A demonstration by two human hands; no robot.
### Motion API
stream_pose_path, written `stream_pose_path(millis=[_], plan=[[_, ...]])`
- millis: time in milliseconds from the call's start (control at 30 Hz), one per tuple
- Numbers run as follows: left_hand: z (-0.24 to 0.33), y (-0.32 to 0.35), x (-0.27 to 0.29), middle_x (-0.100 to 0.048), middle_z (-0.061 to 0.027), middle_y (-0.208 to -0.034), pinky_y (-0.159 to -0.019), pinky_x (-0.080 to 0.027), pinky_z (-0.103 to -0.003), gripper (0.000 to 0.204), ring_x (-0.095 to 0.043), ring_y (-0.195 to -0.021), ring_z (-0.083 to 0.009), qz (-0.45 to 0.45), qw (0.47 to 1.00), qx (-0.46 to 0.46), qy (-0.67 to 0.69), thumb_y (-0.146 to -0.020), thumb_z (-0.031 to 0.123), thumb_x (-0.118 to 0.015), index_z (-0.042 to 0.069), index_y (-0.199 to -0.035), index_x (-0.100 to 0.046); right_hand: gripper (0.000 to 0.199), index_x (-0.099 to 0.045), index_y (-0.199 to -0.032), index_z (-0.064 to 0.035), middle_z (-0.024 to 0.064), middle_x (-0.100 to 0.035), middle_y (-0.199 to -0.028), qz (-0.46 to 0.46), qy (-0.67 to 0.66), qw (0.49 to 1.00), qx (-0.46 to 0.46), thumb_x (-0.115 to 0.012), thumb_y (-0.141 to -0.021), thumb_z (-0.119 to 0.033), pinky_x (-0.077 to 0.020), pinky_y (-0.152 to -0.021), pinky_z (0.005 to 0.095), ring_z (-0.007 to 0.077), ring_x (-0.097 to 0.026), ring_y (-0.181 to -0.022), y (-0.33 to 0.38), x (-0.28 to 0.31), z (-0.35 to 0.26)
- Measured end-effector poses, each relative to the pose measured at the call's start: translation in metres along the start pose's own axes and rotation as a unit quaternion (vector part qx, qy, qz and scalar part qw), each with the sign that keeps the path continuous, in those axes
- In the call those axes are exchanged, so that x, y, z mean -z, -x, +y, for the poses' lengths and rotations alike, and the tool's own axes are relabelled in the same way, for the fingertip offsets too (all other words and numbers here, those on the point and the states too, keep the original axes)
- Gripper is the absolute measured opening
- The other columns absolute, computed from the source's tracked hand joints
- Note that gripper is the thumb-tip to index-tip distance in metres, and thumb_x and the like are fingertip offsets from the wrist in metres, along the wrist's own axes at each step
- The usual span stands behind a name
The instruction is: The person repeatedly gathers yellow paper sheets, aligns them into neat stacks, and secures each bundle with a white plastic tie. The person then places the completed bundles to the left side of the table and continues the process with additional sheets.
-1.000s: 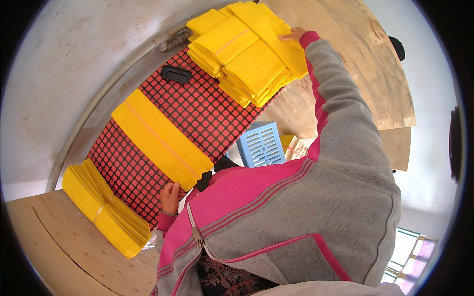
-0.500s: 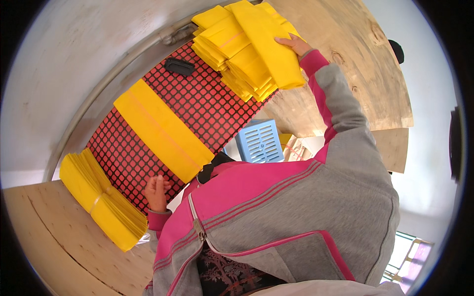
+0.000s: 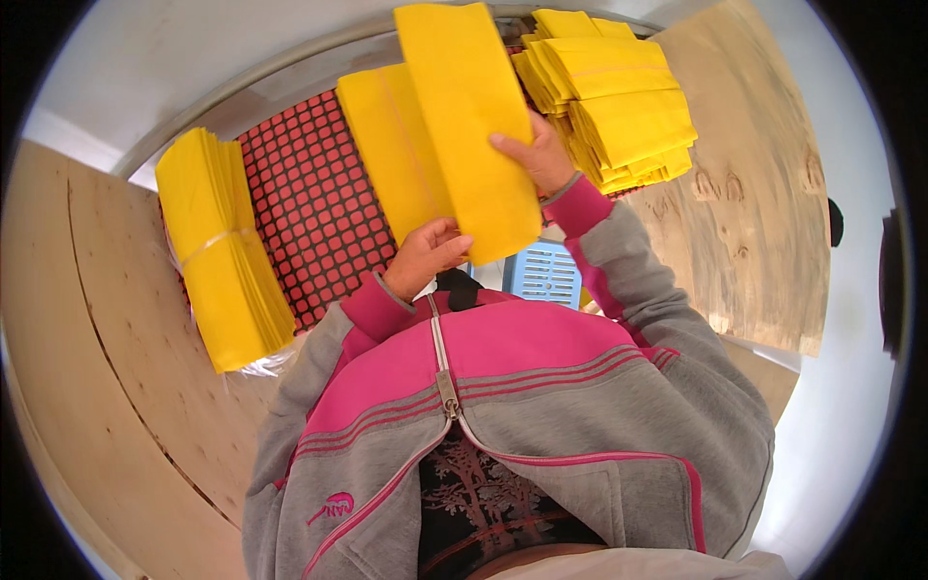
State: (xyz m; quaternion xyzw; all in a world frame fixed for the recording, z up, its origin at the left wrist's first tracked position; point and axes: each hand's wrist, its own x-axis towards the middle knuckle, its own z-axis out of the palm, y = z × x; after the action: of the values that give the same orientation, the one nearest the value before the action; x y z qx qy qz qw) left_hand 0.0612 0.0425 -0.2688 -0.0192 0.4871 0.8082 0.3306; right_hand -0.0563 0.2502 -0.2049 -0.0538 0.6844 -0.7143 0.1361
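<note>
Two hands: both up on one long yellow bag, held above the desk.
Far left: wooden board (image 3: 106,387) running down the side, bare grain showing.
Left stack: bundle of yellow bags (image 3: 224,261), banded around the middle, lying on the desk's edge, well apart from either hand.
Desk: red mat with dark dots (image 3: 314,203) covering the middle.
Flat bag: second yellow bag (image 3: 391,155) lying on the mat, just behind the lifted one.
Left hand (image 3: 425,256): fingers curled shut on the lower corner of the lifted bag.
Lifted bag (image 3: 469,121): raised and tilted, its bottom end near the person's chest.
Right hand (image 3: 536,159): pressed flat on the bag's right edge, thumb hidden behind, clamped on it as far as I can tell.
Blue crate (image 3: 546,274): slatted, under the right wrist.
Right stack: loose fanned heap of yellow bags (image 3: 628,106), near the right hand.
Risk: only edge grips, so the slick bag could slide out; a sleeve brushing the fanned heap could spill it off the desk.
</note>
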Motion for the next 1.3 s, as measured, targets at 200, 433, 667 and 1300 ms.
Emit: stream_pose_path(millis=[200, 433, 667, 1300], plan=[[-0.014, 0.020, 0.018, -0.064, -0.0097, -0.111, -0.086, -0.054, -0.032, 0.035, -0.065, -0.099, -0.0187, 0.056, 0.996, -0.008, 0.065, -0.096, 0.020, -0.057, -0.004, -0.122, -0.053, 0.039, -0.053, -0.121, 0.0010, 0.0081, -0.065, -0.108, -0.075, -0.015, 0.996, -0.053, -0.068, -0.087, -0.011, -0.0538, -0.079, 0.0299, 0.0146, -0.065, -0.090, -0.011, -0.043, 0.041], [-0.030, 0.019, 0.031, -0.065, -0.0111, -0.107, -0.079, -0.057, -0.030, 0.029, -0.068, -0.092, -0.0192, 0.088, 0.991, -0.037, 0.091, -0.097, 0.019, -0.054, -0.003, -0.115, -0.055, 0.041, -0.052, -0.120, 0.0021, 0.0095, -0.065, -0.108, -0.067, 0.014, 0.993, -0.100, -0.070, -0.086, -0.012, -0.0544, -0.079, 0.0310, 0.0165, -0.065, -0.091, -0.026, -0.049, 0.063], [-0.027, 0.022, 0.032, -0.065, -0.0113, -0.105, -0.078, -0.057, -0.031, 0.028, -0.069, -0.090, -0.0205, 0.133, 0.988, 0.021, 0.078, -0.097, 0.019, -0.054, -0.003, -0.114, -0.055, 0.040, -0.054, -0.119, 0.0021, 0.0108, -0.066, -0.106, -0.054, 0.022, 0.991, -0.120, -0.070, -0.085, -0.011, -0.0549, -0.077, 0.0312, 0.0175, -0.066, -0.089, -0.028, -0.052, 0.074], [-0.077, 0.070, 0.068, -0.068, -0.0081, -0.097, -0.075, -0.050, -0.025, 0.021, -0.066, -0.086, -0.0144, 0.229, 0.969, 0.083, 0.030, -0.096, 0.025, -0.056, 0.005, -0.104, -0.059, 0.028, -0.061, -0.108, -0.0014, 0.0056, -0.067, -0.091, -0.006, 0.122, 0.980, -0.155, -0.066, -0.089, -0.021, -0.0497, -0.060, 0.0254, 0.0127, -0.064, -0.075, -0.028, -0.040, 0.094]])
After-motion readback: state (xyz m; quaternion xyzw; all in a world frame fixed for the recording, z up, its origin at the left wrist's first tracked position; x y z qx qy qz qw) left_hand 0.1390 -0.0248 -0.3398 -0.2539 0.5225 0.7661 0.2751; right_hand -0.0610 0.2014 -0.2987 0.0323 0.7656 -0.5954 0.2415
